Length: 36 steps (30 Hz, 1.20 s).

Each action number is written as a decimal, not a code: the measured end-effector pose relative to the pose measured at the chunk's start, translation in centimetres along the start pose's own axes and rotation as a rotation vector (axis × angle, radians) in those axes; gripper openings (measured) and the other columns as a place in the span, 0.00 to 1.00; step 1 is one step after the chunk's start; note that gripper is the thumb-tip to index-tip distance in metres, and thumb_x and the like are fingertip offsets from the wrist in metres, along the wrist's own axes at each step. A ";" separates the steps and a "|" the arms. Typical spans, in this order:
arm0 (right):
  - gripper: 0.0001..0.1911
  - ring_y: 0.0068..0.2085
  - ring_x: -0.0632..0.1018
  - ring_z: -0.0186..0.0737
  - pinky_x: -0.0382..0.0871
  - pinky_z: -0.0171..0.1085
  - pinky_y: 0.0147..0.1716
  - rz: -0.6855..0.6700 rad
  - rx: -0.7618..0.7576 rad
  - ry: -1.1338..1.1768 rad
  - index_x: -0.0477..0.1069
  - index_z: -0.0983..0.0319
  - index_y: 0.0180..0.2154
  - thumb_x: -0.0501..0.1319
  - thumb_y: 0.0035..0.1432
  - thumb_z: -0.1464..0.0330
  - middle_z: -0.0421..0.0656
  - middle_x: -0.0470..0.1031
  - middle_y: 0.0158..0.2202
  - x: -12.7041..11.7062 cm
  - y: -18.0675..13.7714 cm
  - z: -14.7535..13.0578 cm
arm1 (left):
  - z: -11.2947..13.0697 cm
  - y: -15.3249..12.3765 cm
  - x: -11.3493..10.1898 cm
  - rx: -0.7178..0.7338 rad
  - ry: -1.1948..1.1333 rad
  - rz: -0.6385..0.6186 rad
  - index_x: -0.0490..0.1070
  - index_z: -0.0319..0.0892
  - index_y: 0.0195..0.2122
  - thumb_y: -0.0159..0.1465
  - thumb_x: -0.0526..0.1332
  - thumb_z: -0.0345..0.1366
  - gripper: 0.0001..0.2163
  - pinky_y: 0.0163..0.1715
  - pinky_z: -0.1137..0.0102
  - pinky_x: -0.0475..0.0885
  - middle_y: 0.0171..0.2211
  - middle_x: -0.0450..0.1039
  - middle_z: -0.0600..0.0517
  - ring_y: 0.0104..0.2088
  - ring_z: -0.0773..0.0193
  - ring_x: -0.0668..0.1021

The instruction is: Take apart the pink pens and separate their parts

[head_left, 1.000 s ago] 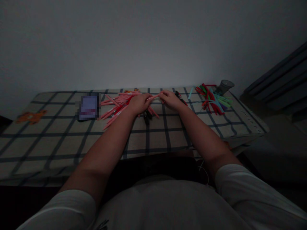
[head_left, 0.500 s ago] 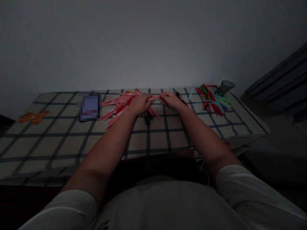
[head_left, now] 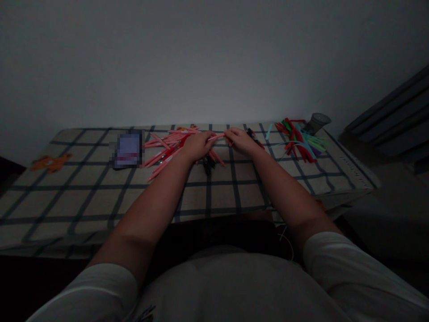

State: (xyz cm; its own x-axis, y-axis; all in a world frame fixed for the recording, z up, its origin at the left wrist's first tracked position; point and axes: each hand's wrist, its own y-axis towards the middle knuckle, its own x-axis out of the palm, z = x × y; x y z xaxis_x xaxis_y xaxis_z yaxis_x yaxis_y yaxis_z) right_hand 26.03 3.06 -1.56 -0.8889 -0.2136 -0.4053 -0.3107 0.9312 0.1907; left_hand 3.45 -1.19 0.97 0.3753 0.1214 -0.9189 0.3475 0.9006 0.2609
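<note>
Both my hands meet at the far middle of a checked tablecloth (head_left: 83, 197). My left hand (head_left: 197, 145) and my right hand (head_left: 239, 139) are each closed on one end of a thin pink stick (head_left: 217, 136) held between them, just above the cloth. A loose pile of pink sticks (head_left: 166, 147) spreads out to the left of my left hand. Some small dark pieces (head_left: 208, 164) lie on the cloth just below my left hand.
A phone with a lit screen (head_left: 126, 150) lies left of the pink pile. A heap of red, green and blue strips (head_left: 300, 139) and a grey cup (head_left: 318, 121) sit at the far right. An orange figure (head_left: 50, 162) lies far left. The room is dim.
The view has shifted slightly to the right. My hands stay closed on the same pink stick in much the same place.
</note>
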 end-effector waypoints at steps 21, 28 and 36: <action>0.13 0.29 0.67 0.37 0.57 0.36 0.30 -0.008 -0.012 0.047 0.71 0.59 0.34 0.60 0.73 0.61 0.37 0.69 0.27 0.0 0.1 0.2 | -0.2 0.1 0.3 0.024 0.000 0.007 0.80 0.46 0.62 0.80 0.52 0.51 0.23 0.50 0.61 0.73 0.54 0.86 0.44 0.54 0.48 0.84; 0.26 0.29 0.68 0.36 0.58 0.35 0.29 -0.012 0.034 0.035 0.69 0.58 0.29 0.60 0.75 0.48 0.39 0.69 0.27 0.1 0.2 0.3 | -0.2 0.1 0.3 0.030 0.006 0.008 0.80 0.46 0.62 0.80 0.51 0.51 0.24 0.51 0.61 0.74 0.54 0.86 0.43 0.53 0.48 0.84; 0.21 0.28 0.65 0.36 0.59 0.36 0.30 -0.010 0.034 0.026 0.68 0.58 0.29 0.60 0.76 0.58 0.38 0.68 0.26 0.1 -0.2 -0.3 | 0.1 0.0 0.1 0.025 0.005 -0.011 0.80 0.46 0.63 0.79 0.52 0.49 0.23 0.52 0.61 0.74 0.54 0.85 0.43 0.53 0.49 0.84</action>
State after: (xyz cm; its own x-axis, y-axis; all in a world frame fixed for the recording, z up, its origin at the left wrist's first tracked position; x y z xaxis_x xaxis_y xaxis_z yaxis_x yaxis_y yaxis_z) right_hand 25.87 2.76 -1.34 -0.8945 -0.2304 -0.3832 -0.3084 0.9384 0.1557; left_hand 3.54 -1.17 0.93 0.3667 0.1135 -0.9234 0.3729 0.8914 0.2576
